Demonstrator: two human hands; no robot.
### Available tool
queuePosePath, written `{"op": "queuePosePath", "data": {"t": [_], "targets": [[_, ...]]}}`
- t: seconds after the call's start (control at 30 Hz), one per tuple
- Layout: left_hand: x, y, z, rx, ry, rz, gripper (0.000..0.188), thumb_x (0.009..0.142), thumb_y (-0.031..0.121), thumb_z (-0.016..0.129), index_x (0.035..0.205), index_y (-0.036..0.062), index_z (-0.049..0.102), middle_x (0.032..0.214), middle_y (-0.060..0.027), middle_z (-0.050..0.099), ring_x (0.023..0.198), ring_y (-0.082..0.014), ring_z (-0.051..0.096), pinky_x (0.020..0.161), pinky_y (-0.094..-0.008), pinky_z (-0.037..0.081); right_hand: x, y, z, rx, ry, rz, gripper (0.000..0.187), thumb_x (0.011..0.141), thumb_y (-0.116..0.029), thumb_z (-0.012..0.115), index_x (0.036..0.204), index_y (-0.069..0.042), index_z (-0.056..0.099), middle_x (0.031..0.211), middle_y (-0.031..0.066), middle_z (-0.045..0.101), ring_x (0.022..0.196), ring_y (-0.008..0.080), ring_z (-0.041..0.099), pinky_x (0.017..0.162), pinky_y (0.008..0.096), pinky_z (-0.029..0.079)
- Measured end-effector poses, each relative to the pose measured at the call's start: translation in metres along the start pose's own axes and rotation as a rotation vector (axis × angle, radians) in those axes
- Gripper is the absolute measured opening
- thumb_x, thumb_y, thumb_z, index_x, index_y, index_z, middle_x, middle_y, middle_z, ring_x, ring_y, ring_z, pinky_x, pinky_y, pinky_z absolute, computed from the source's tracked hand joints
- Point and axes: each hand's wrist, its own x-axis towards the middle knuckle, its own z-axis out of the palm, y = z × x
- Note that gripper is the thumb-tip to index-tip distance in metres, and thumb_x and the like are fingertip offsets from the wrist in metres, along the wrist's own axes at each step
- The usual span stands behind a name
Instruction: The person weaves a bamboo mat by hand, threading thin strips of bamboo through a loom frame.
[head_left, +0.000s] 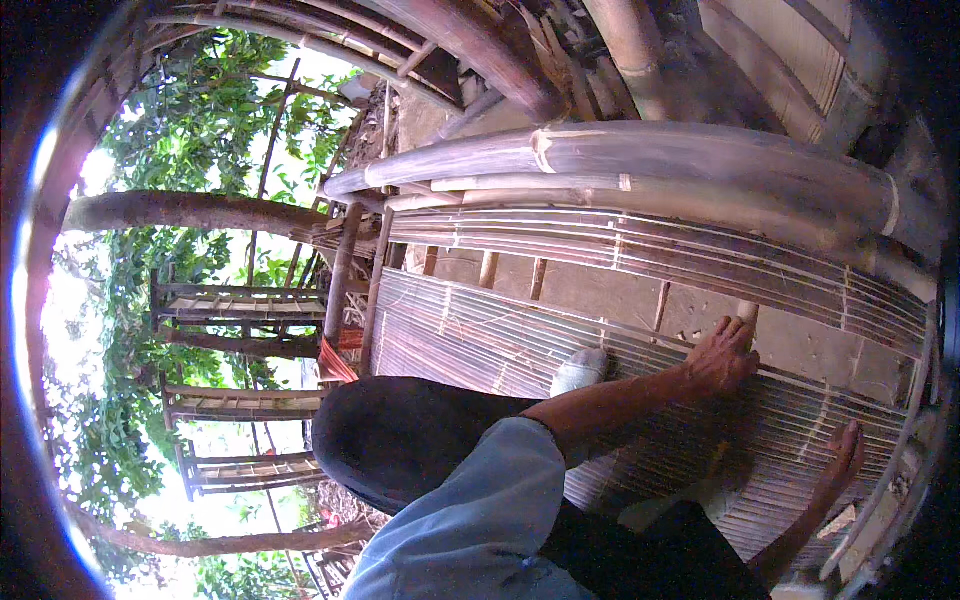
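A large panel of thin bamboo slats [480,340] tied in rows fills the middle and right of the view. My right hand [722,357] reaches out from a light blue sleeve [480,520] and lies on the panel's upper edge, fingers curled around a slat next to a short bamboo stake [746,312]. My left hand is out of sight. A bare foot [845,455] rests on the panel at the lower right. A dark rounded shape [400,440], a knee or a head, sits beside the sleeve.
Thick bamboo poles [640,150] run across above the panel, over a bare earth floor [600,290]. A small white object [580,370] lies on the slats. Bamboo racks [240,300] and green trees [190,130] stand at the left.
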Motion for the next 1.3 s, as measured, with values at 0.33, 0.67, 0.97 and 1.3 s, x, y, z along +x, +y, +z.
{"op": "queuePosePath", "data": {"t": [0.33,0.67,0.97,1.3], "targets": [[-0.017,-0.035,-0.007,-0.287,-0.006,-0.369,0.028,0.091,0.028,0.063,0.109,0.0062,0.061,0.101,-0.0170,0.060,0.098,-0.0378,0.056,0.085,-0.0497,0.044,-0.026,-0.120,0.087,-0.315,-0.107,-0.180,0.019,0.097,-0.015,0.057,0.094,0.002,0.064,0.083,0.0080,0.063,0.083,0.0182,0.061,0.076,0.0331,0.049],[-0.006,-0.033,-0.032,-0.219,-0.216,-0.241,0.028,0.093,0.024,0.063,0.073,0.0054,0.064,0.068,-0.0143,0.060,0.062,-0.0326,0.059,0.059,-0.0441,0.048,-0.050,-0.104,0.086,-0.208,-0.143,-0.146,0.024,0.096,-0.025,0.062,0.088,-0.003,0.067,0.079,0.0115,0.065,0.076,0.0258,0.064,0.072,0.0372,0.050],[-0.010,-0.032,-0.025,-0.255,-0.139,-0.178,0.016,0.092,0.020,0.062,0.086,0.0072,0.068,0.075,-0.0137,0.062,0.069,-0.0320,0.062,0.063,-0.0434,0.051,-0.044,-0.080,0.112,0.145,-0.114,-0.162,0.005,0.092,-0.005,0.067,0.092,0.000,0.067,0.081,0.0070,0.063,0.072,0.0126,0.060,0.065,0.0274,0.048],[-0.008,-0.025,-0.022,-0.146,-0.220,-0.222,0.021,0.087,0.019,0.065,0.105,0.0074,0.067,0.091,-0.0117,0.059,0.085,-0.0326,0.059,0.076,-0.0476,0.049,-0.037,-0.074,0.110,0.058,-0.073,-0.428,0.016,0.087,-0.001,0.070,0.100,-0.006,0.064,0.088,0.0093,0.063,0.074,0.0218,0.061,0.066,0.0320,0.050]]}}
